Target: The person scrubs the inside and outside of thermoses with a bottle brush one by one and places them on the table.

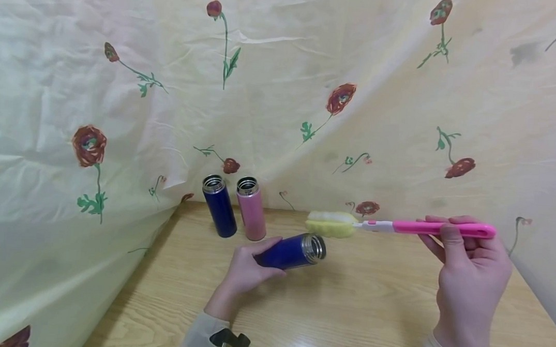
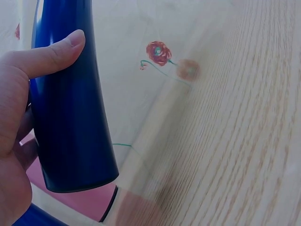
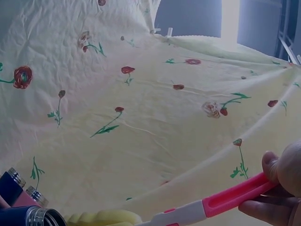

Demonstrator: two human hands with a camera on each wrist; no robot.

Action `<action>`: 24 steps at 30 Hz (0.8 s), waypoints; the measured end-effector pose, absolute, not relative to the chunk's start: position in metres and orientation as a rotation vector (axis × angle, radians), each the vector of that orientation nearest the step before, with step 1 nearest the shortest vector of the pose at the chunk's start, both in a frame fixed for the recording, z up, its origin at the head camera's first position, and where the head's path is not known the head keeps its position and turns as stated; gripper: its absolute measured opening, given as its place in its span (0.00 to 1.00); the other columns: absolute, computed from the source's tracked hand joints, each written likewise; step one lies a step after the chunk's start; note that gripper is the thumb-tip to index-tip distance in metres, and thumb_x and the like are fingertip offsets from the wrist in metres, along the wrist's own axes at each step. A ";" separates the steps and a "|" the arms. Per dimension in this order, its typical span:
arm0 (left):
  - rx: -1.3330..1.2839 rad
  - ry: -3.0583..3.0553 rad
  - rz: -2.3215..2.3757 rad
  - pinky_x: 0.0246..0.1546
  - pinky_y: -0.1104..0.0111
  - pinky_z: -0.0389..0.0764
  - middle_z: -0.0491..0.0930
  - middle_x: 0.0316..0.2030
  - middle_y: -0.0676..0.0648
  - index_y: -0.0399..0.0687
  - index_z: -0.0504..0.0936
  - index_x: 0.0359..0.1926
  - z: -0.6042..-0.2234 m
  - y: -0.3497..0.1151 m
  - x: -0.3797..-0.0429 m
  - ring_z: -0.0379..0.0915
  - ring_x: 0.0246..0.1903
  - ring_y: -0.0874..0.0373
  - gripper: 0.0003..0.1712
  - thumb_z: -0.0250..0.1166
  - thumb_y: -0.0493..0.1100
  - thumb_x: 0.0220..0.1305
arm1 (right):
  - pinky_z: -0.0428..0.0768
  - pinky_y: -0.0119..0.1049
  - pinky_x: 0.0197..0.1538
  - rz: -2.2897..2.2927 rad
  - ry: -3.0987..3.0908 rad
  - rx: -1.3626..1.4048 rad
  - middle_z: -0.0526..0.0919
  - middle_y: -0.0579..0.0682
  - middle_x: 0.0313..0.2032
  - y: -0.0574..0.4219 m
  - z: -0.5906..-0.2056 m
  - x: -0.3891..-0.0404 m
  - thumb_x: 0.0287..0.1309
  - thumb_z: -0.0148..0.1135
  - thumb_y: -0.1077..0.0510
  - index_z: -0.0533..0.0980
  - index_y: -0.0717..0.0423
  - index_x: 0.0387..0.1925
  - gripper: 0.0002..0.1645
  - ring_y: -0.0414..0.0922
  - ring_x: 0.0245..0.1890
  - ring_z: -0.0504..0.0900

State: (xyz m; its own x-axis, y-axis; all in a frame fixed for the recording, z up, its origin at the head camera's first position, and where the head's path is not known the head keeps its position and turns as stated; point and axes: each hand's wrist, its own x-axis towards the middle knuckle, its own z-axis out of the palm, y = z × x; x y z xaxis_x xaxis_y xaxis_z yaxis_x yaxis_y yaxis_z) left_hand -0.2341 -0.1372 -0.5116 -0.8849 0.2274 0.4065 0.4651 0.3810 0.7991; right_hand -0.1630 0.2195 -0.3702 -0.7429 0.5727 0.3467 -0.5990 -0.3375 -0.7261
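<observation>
A dark blue bottle (image 1: 285,252) without a lid lies tilted in my left hand (image 1: 248,269), its steel mouth turned to the right. In the left wrist view the thumb wraps over the side of that blue bottle (image 2: 70,117). My right hand (image 1: 472,265) grips the pink handle of a bottle brush (image 1: 443,229) held level. The brush's yellow and white sponge head points left, just above and beside the bottle's mouth and outside it. The right wrist view shows the pink handle (image 3: 237,194) pinched between thumb and fingers.
Another blue bottle (image 1: 220,207) and a pink bottle (image 1: 252,211), both open at the top, stand upright at the back of the wooden table (image 1: 347,306). A flower-patterned cloth (image 1: 271,111) hangs behind and down the left side.
</observation>
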 end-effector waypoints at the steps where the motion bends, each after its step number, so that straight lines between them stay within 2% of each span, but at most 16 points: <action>1: -0.612 -2.412 -1.514 0.67 0.54 0.78 0.87 0.57 0.61 0.58 0.88 0.63 -0.512 -0.137 -0.234 0.83 0.59 0.58 0.43 0.91 0.39 0.41 | 0.84 0.46 0.46 2.112 -1.164 0.030 0.88 0.69 0.44 0.220 -0.370 -0.163 0.61 0.74 0.70 0.76 0.80 0.49 0.21 0.55 0.44 0.92; 6: -0.608 -2.399 -1.525 0.67 0.54 0.78 0.88 0.56 0.61 0.58 0.88 0.63 -0.512 -0.137 -0.233 0.83 0.59 0.58 0.43 0.91 0.39 0.41 | 0.85 0.46 0.45 2.110 -1.168 0.017 0.88 0.68 0.43 0.221 -0.370 -0.163 0.60 0.74 0.69 0.77 0.80 0.50 0.21 0.54 0.43 0.92; 15: -0.584 -2.385 -1.531 0.66 0.55 0.78 0.88 0.55 0.59 0.60 0.89 0.63 -0.513 -0.137 -0.234 0.84 0.57 0.57 0.44 0.92 0.40 0.39 | 0.85 0.46 0.41 2.070 -1.135 0.050 0.88 0.67 0.37 0.221 -0.370 -0.164 0.61 0.74 0.70 0.75 0.82 0.46 0.19 0.53 0.39 0.93; 24: -0.561 -2.381 -1.564 0.68 0.52 0.77 0.88 0.56 0.57 0.62 0.89 0.63 -0.513 -0.138 -0.233 0.83 0.59 0.56 0.44 0.92 0.42 0.39 | 0.85 0.44 0.39 2.027 -1.164 0.047 0.89 0.67 0.37 0.223 -0.371 -0.164 0.62 0.73 0.69 0.75 0.84 0.46 0.20 0.51 0.38 0.93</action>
